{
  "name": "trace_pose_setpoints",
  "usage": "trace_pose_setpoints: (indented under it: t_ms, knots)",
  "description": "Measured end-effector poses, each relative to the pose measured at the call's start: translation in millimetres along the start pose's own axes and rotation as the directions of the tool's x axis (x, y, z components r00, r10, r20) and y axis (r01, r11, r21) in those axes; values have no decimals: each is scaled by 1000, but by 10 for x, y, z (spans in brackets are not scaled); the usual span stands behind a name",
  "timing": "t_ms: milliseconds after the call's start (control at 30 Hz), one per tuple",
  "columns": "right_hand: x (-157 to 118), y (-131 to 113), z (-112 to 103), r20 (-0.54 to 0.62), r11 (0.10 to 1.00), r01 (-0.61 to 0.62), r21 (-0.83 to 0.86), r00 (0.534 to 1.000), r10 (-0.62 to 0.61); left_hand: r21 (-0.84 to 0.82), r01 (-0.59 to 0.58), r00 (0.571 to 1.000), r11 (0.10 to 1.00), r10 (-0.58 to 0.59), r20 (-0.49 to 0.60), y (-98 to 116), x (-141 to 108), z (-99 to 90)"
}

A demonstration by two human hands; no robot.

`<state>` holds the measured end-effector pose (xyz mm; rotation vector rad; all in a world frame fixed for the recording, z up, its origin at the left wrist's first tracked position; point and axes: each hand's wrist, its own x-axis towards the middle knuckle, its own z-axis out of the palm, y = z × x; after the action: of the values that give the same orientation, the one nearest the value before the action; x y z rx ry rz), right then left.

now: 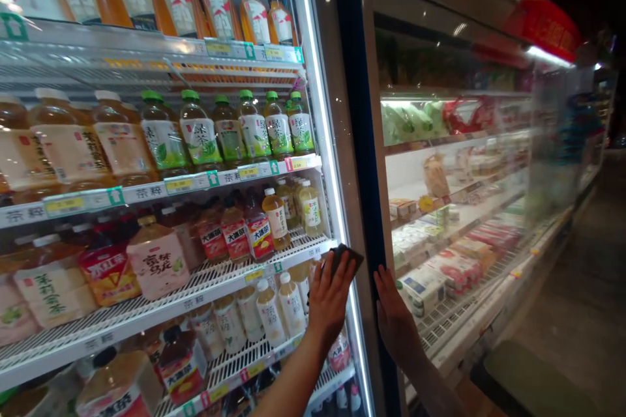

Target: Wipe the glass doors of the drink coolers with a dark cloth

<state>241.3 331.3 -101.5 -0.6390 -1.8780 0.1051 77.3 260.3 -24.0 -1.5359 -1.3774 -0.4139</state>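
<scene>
My left hand (328, 296) reaches up the right side of a lit drinks cooler, its fingers laid over a dark flat object (353, 259) by the upright frame (359, 313). What the object is cannot be made out. Farther right, my right hand (395, 322) has its fingers stretched up beside the dark upright edge (364, 143), with nothing visible in it. Behind my left hand, a shelf edge (195, 300) and small pale-labelled bottles (271, 313) show in the cooler.
Rows of green tea bottles (199, 130) and amber bottles (220, 10) fill the upper shelves. On the right runs an open chilled case (489, 319) with packaged food (425, 287). A dim floor (596, 260) lies beyond it.
</scene>
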Motion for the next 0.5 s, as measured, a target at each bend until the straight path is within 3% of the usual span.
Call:
trace_pose_setpoints:
  t_ms: [100, 233, 300, 367, 433, 500]
  knots:
    - [-19, 74, 92, -92, 1000, 13, 20, 996, -11, 9, -120, 992, 993, 120, -35, 136, -170, 145]
    - [49, 89, 182, -215, 998, 3, 56, 977, 9, 33, -195, 975, 980, 197, -102, 66, 130, 244]
    - [92, 66, 209, -235, 997, -2, 75, 972, 19, 43, -113, 983, 993, 118, -141, -67, 328, 172]
    - [114, 47, 246, -239, 995, 19, 99, 971, 6, 36, 24, 988, 999, -18, -154, -174, 375, 74]
    - [108, 52, 307, -259, 990, 60, 127, 966, -25, 31, 106, 977, 994, -98, -187, -196, 227, 29]
    - [86, 86, 391, -287, 983, 100, 155, 956, -52, 47, 50, 979, 998, -40, -200, -135, -20, 74]
